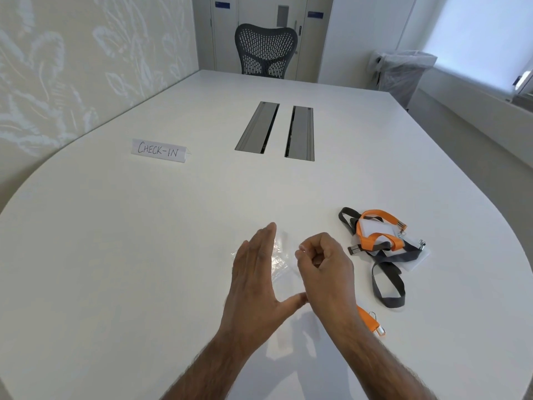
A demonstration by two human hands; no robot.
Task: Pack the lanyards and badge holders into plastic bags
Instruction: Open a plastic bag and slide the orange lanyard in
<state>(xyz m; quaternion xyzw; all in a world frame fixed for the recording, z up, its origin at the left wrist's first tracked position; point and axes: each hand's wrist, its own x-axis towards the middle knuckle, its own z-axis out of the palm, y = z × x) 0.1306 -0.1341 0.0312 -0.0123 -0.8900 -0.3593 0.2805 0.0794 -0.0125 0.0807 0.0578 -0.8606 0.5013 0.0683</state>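
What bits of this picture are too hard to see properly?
All in the head view:
- Plastic bag: clear, and partly behind the left hand and right hand, so its edges vanish.
- Orange lanyard: mostly hidden by the right arm.
- Badge holders: covered by tangled lanyards; count unclear.
- Blue door signs: too small to read.

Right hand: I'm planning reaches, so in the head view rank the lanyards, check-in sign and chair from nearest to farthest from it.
1. Lanyards, just right of the right hand.
2. Check-in sign, far left.
3. Chair, at the far end.
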